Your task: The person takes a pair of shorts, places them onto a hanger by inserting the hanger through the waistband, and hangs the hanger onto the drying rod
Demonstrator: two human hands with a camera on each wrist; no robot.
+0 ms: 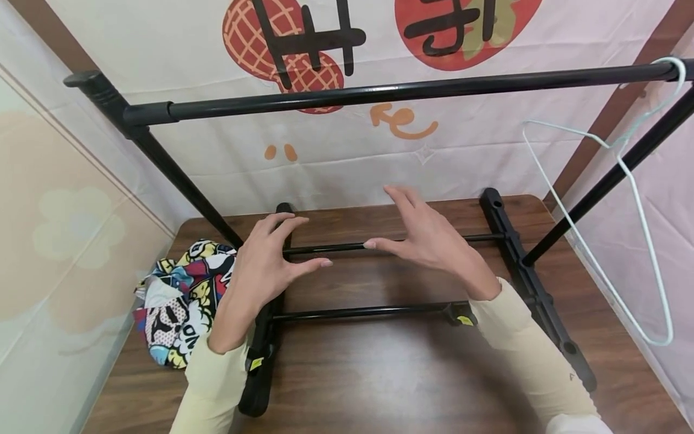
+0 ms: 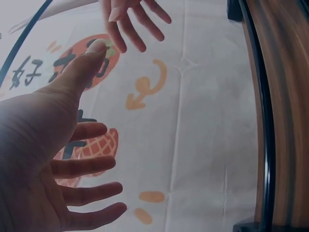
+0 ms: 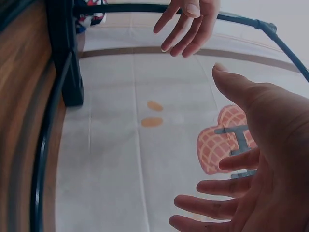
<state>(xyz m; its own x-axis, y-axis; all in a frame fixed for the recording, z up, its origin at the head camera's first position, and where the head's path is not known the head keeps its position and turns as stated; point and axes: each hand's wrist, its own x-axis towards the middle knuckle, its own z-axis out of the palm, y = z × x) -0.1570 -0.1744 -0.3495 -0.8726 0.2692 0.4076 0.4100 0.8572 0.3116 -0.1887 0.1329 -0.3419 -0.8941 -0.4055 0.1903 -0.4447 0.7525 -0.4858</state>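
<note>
Both hands hover inside a black metal clothes rack, palms facing each other with a gap between them. In the head view my left hand (image 1: 262,265) has its fingers spread and thumb out, holding nothing. Opposite it, my right hand (image 1: 425,235) is likewise spread and bare. The rack's top bar (image 1: 379,93) runs across beyond and above them. Below the hands lie the rack's lower crossbars (image 1: 368,311). On the left, a crumpled cartoon-print cloth (image 1: 181,301) lies beside the rack's foot. A pale hanger (image 1: 645,211) hangs at the top bar's right end.
The rack's feet (image 1: 512,253) stand on a brown wood-grain table (image 1: 358,374). Behind it hangs a white printed backdrop (image 1: 347,163); a floral panel (image 1: 76,211) closes the left side. Slanting uprights (image 1: 179,181) rise on both sides.
</note>
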